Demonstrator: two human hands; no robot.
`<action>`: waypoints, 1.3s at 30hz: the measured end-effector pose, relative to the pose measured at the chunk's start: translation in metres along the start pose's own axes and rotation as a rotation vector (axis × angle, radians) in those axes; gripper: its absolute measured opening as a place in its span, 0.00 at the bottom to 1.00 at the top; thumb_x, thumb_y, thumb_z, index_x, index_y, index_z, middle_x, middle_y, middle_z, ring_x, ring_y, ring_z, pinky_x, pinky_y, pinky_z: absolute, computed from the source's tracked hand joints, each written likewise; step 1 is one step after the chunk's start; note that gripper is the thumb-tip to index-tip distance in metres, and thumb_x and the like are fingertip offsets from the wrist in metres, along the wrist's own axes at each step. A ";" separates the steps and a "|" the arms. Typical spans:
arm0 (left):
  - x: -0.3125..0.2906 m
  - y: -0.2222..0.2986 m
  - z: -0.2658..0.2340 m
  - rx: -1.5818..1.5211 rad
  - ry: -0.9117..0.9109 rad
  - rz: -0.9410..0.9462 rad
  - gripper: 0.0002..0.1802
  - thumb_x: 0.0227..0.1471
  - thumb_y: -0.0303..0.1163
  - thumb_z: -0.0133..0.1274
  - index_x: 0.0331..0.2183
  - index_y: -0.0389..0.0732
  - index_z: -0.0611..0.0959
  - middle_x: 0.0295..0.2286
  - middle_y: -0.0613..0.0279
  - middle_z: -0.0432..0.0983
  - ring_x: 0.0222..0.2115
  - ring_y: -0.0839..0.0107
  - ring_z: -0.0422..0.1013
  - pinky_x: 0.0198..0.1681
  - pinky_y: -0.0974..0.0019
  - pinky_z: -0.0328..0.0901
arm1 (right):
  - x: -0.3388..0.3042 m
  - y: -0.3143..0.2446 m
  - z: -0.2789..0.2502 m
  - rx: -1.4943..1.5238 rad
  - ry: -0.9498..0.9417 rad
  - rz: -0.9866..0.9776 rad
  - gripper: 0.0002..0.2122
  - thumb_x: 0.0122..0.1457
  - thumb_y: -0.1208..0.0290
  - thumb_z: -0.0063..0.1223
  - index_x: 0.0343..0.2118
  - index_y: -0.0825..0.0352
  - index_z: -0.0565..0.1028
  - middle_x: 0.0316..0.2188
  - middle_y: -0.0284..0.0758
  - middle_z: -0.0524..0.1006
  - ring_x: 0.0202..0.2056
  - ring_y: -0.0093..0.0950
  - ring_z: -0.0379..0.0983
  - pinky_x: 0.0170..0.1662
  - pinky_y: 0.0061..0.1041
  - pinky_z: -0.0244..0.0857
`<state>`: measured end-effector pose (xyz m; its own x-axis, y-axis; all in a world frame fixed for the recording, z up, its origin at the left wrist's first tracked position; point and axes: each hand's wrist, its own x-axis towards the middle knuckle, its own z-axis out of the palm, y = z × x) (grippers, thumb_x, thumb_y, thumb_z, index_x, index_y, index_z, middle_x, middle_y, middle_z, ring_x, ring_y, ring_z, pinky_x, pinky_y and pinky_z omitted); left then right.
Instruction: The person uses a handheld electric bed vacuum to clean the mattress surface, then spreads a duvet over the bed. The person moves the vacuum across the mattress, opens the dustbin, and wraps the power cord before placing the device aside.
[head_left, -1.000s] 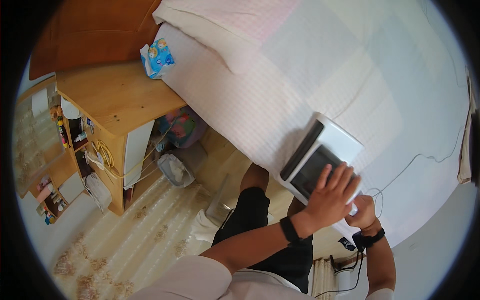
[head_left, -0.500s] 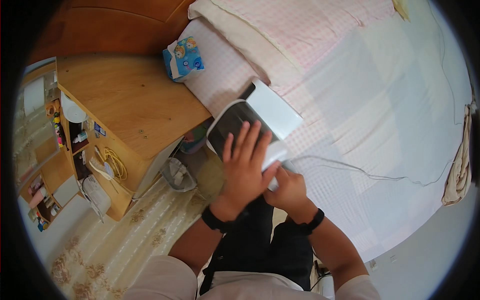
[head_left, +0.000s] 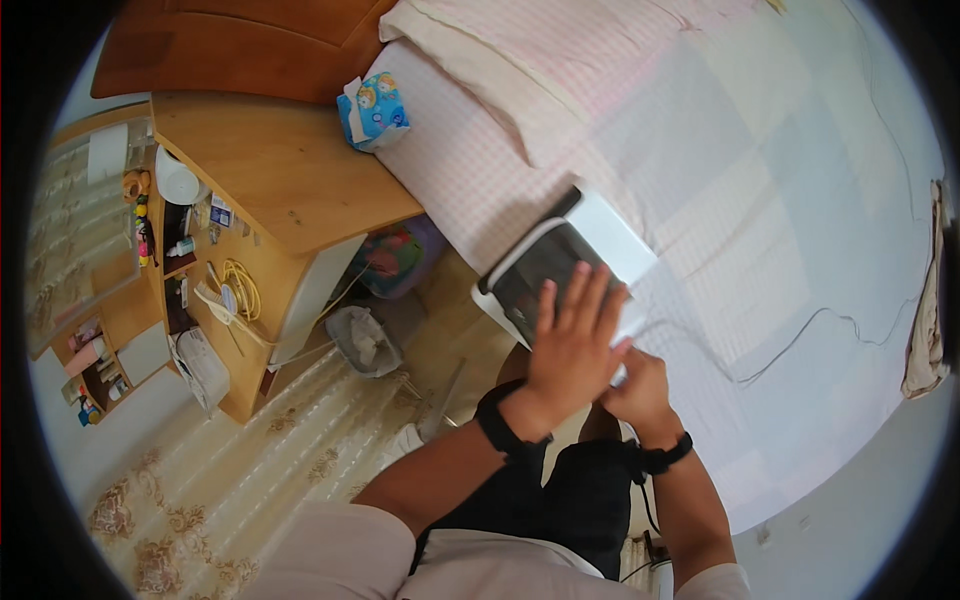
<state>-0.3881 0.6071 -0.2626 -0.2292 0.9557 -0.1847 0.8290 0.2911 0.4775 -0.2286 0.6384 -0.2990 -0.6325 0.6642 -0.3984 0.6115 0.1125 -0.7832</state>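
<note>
A white handheld mattress vacuum cleaner (head_left: 613, 236) with a dark see-through cover is at the bed's near left edge. Its wide white head is over the pink checked sheet; whether it touches the sheet I cannot tell. My left hand (head_left: 568, 350) lies on the dark cover with its fingers stretched out. Close beside it, my right hand (head_left: 640, 390) is closed around the vacuum's handle, which it mostly hides. A thin grey cord (head_left: 775, 368) runs over the bed to the right of the vacuum. Each wrist wears a black band.
Left of the bed stands a wooden desk (head_left: 290, 190), its corner close to the mattress. A blue tissue pack (head_left: 375, 112) sits at the bed's far left edge near a pillow (head_left: 500, 85). A small waste bin (head_left: 365, 342) is on the floor below the desk.
The vacuum cleaner and both hands have moved right and slightly nearer, away from the desk. The hands keep the same hold. The view has shifted, showing more of the waste bin.
</note>
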 end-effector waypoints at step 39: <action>0.041 -0.063 -0.058 0.035 -0.054 -0.019 0.40 0.57 0.46 0.57 0.67 0.41 0.68 0.70 0.45 0.53 0.71 0.43 0.50 0.68 0.24 0.38 | 0.076 -0.047 0.016 0.075 0.012 -0.078 0.13 0.46 0.67 0.67 0.33 0.66 0.78 0.24 0.47 0.80 0.27 0.51 0.78 0.32 0.46 0.73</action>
<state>-0.4793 0.6308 -0.2506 -0.2174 0.9461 -0.2400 0.8424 0.3061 0.4435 -0.3130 0.6720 -0.3006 -0.6707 0.6643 -0.3300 0.5232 0.1084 -0.8453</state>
